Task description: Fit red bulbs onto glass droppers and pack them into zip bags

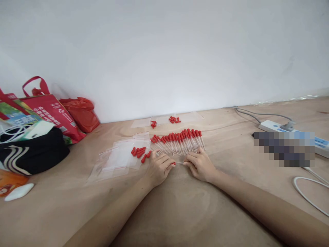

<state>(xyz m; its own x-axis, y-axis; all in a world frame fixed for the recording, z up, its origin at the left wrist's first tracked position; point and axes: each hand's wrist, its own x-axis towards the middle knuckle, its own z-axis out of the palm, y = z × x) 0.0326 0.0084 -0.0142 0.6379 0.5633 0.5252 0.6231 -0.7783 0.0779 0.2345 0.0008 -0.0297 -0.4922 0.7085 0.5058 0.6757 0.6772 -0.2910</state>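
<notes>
My left hand (161,167) is closed on a red rubber dropper bulb (173,163), pinched by the fingertips. My right hand (199,165) grips a thin clear dropper tube (180,163), which runs level between both hands and meets the bulb. Just beyond my fingers lies a row of droppers (177,142), red bulbs pointing away and clear tubes toward me. Several loose red bulbs (140,152) rest on clear zip bags (118,156) left of my left hand. Fingers cover the far ends of the bulb and tube.
More red bulbs (174,119) lie near the wall on flat clear bags (190,117). Red shopping bags (51,113) and a black striped pouch (31,151) stand at the left. A white power strip (272,127) with cables and a blurred-out object (282,149) occupy the right.
</notes>
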